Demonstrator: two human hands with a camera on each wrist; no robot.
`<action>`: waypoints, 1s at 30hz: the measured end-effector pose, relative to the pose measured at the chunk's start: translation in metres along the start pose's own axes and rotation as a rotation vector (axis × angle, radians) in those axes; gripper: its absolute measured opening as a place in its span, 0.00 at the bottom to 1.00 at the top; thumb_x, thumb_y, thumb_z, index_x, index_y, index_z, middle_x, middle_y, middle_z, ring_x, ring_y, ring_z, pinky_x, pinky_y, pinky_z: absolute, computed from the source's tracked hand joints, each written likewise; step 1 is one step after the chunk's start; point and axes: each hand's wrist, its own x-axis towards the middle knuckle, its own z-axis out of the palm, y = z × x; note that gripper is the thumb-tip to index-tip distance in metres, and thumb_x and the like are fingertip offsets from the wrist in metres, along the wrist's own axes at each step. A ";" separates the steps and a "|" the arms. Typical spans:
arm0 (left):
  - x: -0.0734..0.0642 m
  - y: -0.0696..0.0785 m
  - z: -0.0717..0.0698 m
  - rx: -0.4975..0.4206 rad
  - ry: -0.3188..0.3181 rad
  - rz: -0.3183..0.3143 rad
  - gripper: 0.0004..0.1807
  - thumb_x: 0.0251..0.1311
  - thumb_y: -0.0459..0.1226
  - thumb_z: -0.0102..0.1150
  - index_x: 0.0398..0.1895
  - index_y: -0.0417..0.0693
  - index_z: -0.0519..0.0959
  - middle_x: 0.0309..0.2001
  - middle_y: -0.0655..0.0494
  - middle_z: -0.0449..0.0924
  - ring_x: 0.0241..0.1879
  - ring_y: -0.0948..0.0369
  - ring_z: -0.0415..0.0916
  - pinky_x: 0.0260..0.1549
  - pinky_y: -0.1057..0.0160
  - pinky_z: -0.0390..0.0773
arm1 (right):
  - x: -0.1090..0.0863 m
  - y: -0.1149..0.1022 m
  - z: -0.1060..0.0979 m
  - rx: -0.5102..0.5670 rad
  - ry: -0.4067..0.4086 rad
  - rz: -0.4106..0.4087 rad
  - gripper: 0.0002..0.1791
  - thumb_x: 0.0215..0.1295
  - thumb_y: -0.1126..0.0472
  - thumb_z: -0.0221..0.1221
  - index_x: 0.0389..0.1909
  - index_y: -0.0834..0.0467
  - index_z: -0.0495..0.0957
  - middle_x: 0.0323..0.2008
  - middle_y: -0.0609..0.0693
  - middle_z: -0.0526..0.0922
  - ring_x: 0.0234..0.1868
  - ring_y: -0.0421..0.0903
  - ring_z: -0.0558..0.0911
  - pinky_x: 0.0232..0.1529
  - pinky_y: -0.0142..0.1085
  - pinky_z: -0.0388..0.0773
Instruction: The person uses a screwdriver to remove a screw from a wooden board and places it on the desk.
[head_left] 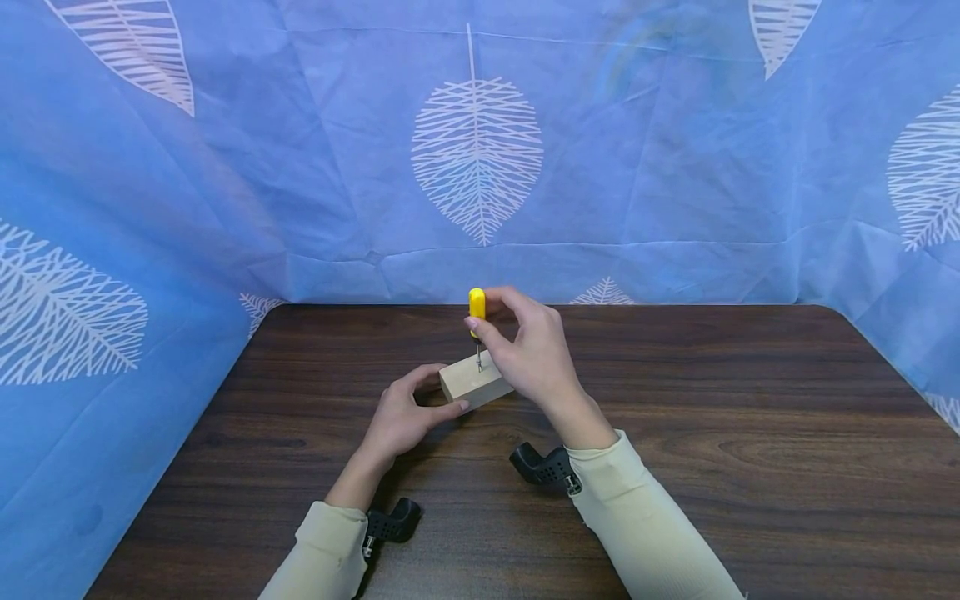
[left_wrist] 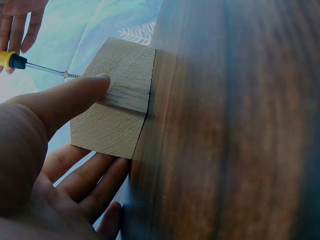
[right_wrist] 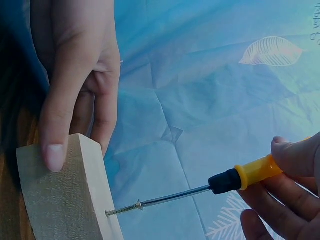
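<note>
A pale wooden block [head_left: 480,389] lies on the dark table, with a screw [right_wrist: 123,210] standing partly sunk in its upper face. My left hand [head_left: 405,418] grips the block's left end, thumb on the near side and fingers behind. In my right hand [head_left: 534,346] a screwdriver [head_left: 477,304] with a yellow handle and black collar is pinched between thumb and fingers, held upright above the block. Its metal shaft [right_wrist: 175,196] runs down in line with the screw, the tip right at the screw head. Much of the block's right end is hidden behind the right hand in the head view.
The dark wood-grain table [head_left: 720,500] extends on all sides of the block. Blue cloth with white leaf prints [head_left: 337,167] hangs along its back and left side. Black camera mounts [head_left: 396,522] are strapped at both wrists, close over the tabletop.
</note>
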 end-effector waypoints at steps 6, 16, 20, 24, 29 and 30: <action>0.000 0.000 -0.001 -0.008 0.001 0.004 0.30 0.60 0.44 0.80 0.66 0.59 0.83 0.64 0.53 0.85 0.68 0.48 0.77 0.69 0.34 0.72 | 0.001 -0.001 0.000 -0.014 -0.006 0.021 0.15 0.73 0.62 0.69 0.58 0.59 0.85 0.46 0.53 0.92 0.49 0.50 0.90 0.58 0.50 0.84; 0.000 -0.003 -0.001 -0.002 -0.015 0.034 0.30 0.62 0.46 0.79 0.67 0.58 0.82 0.64 0.52 0.85 0.68 0.47 0.77 0.67 0.35 0.73 | 0.001 -0.002 0.000 0.018 -0.017 0.046 0.16 0.76 0.65 0.64 0.61 0.61 0.81 0.48 0.54 0.92 0.50 0.50 0.90 0.59 0.49 0.83; -0.001 -0.002 -0.001 -0.003 -0.015 0.030 0.30 0.62 0.46 0.79 0.67 0.58 0.82 0.64 0.52 0.85 0.68 0.47 0.77 0.67 0.35 0.73 | 0.000 -0.002 0.000 0.041 -0.028 0.053 0.15 0.78 0.65 0.62 0.61 0.60 0.80 0.49 0.51 0.92 0.51 0.49 0.89 0.59 0.48 0.83; -0.001 -0.002 -0.001 -0.007 -0.016 0.029 0.30 0.62 0.46 0.79 0.67 0.58 0.82 0.64 0.52 0.85 0.68 0.47 0.77 0.68 0.35 0.73 | 0.000 -0.001 0.000 0.067 -0.037 0.062 0.13 0.77 0.63 0.61 0.59 0.57 0.81 0.48 0.49 0.91 0.49 0.46 0.88 0.53 0.45 0.83; -0.001 -0.002 -0.001 -0.007 -0.014 0.029 0.30 0.62 0.46 0.79 0.67 0.59 0.82 0.64 0.53 0.85 0.68 0.48 0.78 0.67 0.36 0.74 | -0.001 0.001 0.002 0.079 -0.027 0.052 0.12 0.74 0.63 0.62 0.55 0.56 0.81 0.45 0.49 0.90 0.47 0.45 0.88 0.50 0.49 0.82; -0.001 -0.002 -0.001 -0.006 -0.012 0.028 0.30 0.62 0.46 0.79 0.67 0.59 0.82 0.64 0.53 0.85 0.68 0.48 0.78 0.67 0.36 0.74 | -0.001 0.001 0.002 0.077 -0.023 0.049 0.11 0.74 0.63 0.63 0.54 0.56 0.81 0.45 0.49 0.90 0.47 0.46 0.88 0.52 0.50 0.82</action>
